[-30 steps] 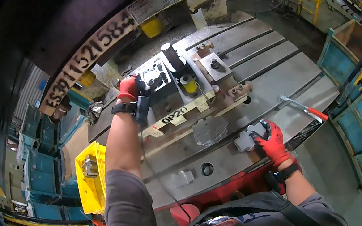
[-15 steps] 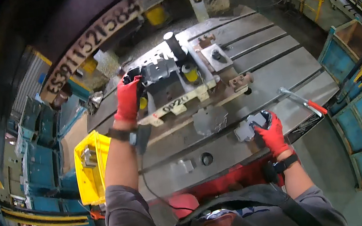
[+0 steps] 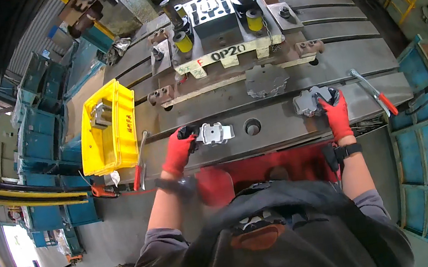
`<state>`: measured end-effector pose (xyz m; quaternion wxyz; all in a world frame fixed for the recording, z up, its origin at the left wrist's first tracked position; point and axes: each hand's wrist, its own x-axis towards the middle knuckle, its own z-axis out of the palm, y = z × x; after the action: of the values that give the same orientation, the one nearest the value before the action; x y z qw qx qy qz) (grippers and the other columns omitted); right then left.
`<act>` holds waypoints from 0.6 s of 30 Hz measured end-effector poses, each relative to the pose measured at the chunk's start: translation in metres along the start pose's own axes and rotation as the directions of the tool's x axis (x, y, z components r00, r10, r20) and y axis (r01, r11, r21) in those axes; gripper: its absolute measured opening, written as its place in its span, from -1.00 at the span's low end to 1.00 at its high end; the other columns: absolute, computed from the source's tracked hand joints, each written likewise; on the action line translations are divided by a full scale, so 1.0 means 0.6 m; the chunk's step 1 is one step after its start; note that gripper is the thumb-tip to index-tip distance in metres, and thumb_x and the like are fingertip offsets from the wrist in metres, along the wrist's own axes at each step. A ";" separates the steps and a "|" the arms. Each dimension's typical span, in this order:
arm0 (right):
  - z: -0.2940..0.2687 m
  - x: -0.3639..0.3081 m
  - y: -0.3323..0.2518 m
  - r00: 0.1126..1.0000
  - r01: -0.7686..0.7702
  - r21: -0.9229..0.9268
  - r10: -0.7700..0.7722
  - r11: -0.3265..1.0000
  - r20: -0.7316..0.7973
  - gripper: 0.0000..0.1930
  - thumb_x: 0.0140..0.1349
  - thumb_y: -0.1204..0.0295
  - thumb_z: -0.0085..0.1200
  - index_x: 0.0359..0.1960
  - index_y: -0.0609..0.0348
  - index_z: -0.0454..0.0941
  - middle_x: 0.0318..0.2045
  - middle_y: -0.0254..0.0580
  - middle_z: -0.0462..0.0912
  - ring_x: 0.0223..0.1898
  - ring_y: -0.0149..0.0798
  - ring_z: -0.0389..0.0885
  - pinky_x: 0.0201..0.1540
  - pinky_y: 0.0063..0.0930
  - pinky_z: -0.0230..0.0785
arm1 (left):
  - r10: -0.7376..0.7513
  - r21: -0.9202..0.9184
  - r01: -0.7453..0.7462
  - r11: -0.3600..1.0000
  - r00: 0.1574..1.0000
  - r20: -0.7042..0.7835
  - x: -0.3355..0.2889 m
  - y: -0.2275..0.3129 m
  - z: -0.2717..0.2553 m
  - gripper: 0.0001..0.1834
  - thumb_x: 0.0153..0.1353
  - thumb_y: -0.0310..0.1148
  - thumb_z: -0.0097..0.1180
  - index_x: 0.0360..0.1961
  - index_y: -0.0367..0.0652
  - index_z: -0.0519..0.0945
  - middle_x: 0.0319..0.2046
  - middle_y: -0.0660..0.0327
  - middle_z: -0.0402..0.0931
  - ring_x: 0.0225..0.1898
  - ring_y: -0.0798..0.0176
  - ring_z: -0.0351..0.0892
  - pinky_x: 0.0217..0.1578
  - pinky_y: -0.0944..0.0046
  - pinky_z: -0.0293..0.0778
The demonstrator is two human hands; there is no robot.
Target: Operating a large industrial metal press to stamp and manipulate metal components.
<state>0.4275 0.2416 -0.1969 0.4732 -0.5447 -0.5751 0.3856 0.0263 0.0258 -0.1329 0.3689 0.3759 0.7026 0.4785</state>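
My left hand (image 3: 179,147), in a red glove with black fingertips, has its fingers curled at the left end of a bright formed metal part (image 3: 215,133) on the table's near side. Right of that part is a round hole (image 3: 252,126) in the tabletop. Gloved the same way, my right hand (image 3: 336,111) grips the right edge of a flat grey metal blank (image 3: 308,103) near the table front. Another flat metal blank (image 3: 266,80) lies farther in. Beyond it stands a press die (image 3: 220,41) with upright posts and yellow cylinders.
A yellow bin (image 3: 124,129) holding metal pieces stands at the table's left end. Red-handled tools lie at both sides, one left (image 3: 142,159) and one right (image 3: 374,91). Clamp blocks (image 3: 308,48) flank the die. Blue crates (image 3: 425,146) stand to the right.
My left hand has come back from the die's left side to the formed metal part. My right hand stays on the blank. The view has shifted, showing more of the die.
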 end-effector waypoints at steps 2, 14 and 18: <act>0.001 -0.002 -0.009 1.000 -0.007 0.030 0.006 1.000 0.015 -0.49 -0.11 0.38 0.34 -0.10 0.26 0.42 -0.18 -0.09 0.55 -0.14 -0.21 0.50 -0.03 -0.39 0.31 | 0.115 0.078 -0.109 0.991 0.991 -0.066 0.000 -0.051 0.005 -0.76 0.03 -0.48 0.16 -0.21 -0.20 0.56 -0.43 0.24 0.52 -0.44 0.32 0.49 -0.41 0.36 0.41; 0.006 0.007 0.018 0.999 0.036 0.028 -0.037 0.999 0.008 -0.51 -0.11 0.38 0.34 -0.12 0.24 0.44 -0.20 -0.11 0.56 -0.16 -0.20 0.51 -0.05 -0.39 0.33 | 0.378 0.574 -0.190 0.797 0.897 -0.227 -0.001 -0.083 0.025 -0.45 -0.21 -0.37 0.33 -0.08 -0.17 0.49 -0.15 -0.01 0.44 -0.10 -0.07 0.43 -0.06 0.13 0.38; 0.000 0.003 0.011 1.000 0.026 -0.015 -0.027 1.000 -0.011 -0.50 -0.12 0.37 0.35 -0.12 0.24 0.44 -0.19 -0.11 0.56 -0.15 -0.19 0.52 -0.05 -0.39 0.33 | 0.512 0.675 -0.373 0.637 0.859 -0.008 -0.029 -0.009 0.046 -0.26 -0.29 -0.26 0.39 0.04 -0.09 0.43 -0.05 -0.02 0.38 -0.01 -0.09 0.37 -0.01 0.08 0.34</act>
<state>0.4291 0.2439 -0.2033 0.4775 -0.5427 -0.5824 0.3718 0.0574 0.0199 -0.1430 0.0129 0.5914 0.7426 0.3140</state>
